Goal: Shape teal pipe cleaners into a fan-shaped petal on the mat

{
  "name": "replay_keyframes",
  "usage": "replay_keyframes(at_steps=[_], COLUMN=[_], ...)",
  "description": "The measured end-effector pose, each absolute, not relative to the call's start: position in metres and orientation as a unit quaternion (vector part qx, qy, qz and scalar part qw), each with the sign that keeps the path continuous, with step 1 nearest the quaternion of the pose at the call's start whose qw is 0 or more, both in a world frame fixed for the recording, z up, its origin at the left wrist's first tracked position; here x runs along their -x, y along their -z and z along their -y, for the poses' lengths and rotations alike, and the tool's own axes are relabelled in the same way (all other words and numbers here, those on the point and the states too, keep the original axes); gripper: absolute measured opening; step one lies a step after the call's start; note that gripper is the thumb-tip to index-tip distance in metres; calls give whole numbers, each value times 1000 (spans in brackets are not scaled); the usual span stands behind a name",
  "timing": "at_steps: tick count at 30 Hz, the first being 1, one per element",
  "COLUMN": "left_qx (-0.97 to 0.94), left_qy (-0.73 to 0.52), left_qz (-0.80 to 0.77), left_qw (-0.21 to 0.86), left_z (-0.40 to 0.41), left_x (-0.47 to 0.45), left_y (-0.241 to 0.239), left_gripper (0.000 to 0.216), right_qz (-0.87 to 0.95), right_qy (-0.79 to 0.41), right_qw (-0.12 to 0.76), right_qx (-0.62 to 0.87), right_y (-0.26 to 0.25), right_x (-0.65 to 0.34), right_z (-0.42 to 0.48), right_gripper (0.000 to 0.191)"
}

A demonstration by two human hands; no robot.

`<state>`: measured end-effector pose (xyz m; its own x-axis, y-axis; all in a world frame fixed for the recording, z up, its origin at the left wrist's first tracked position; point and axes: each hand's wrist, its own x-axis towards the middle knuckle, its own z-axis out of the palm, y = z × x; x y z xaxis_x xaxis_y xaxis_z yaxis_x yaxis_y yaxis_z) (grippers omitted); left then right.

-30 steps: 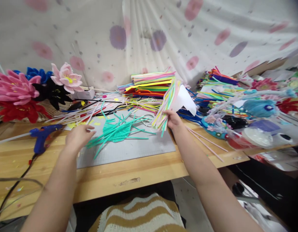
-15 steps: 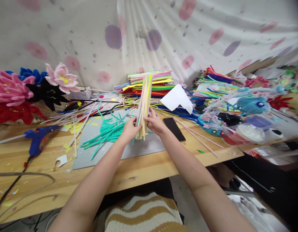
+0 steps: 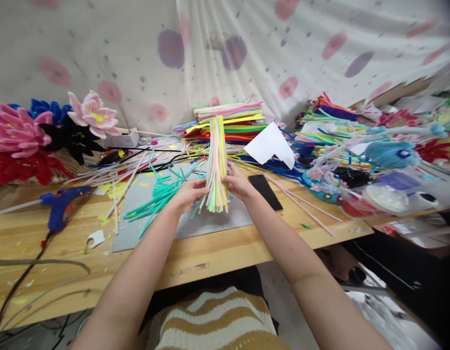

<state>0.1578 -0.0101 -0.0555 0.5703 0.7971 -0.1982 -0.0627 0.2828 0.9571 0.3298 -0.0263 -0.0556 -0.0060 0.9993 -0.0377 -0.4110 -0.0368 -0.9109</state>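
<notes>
Blue glue gun, black phone

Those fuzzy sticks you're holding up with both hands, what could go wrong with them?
The bundle of fuzzy sticks stands upright on the grey mat, pinched between the left hand and the right hand. The grip is loose, so sticks might slide out and mix into the teal sticks beside it. The black phone lies by the right wrist and might get nudged toward the table edge.
</notes>
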Motion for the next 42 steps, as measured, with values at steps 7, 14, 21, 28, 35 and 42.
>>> replay_keyframes(at_steps=[7,14,21,28,35,42], left_qx=[-552,-549,-698,-718,-622,-721], left_qy=[-317,-357,-226,-200,-264,-209], left_qz=[-405,-489,-447,-461,-465,-526], left_qw=[656,577,512,482,572,400], left_z=[16,27,37,37,35,24], left_x=[-167,-155,-148,-121,-143,-96], left_y=[62,64,74,73,72,68], left_gripper=[56,39,24,24,37,24], right_qz=[398,364,364,362,414,385], right_qy=[-549,-437,-389,-323,-320,-278], right_qw=[571,682,714,735,708,716], right_qx=[463,459,456,474,474,511], right_y=[65,71,75,80,88,89], right_x=[-326,-330,-336,-357,-336,-345], right_z=[26,17,15,4,1,-5], right_gripper=[81,81,86,95,97,96])
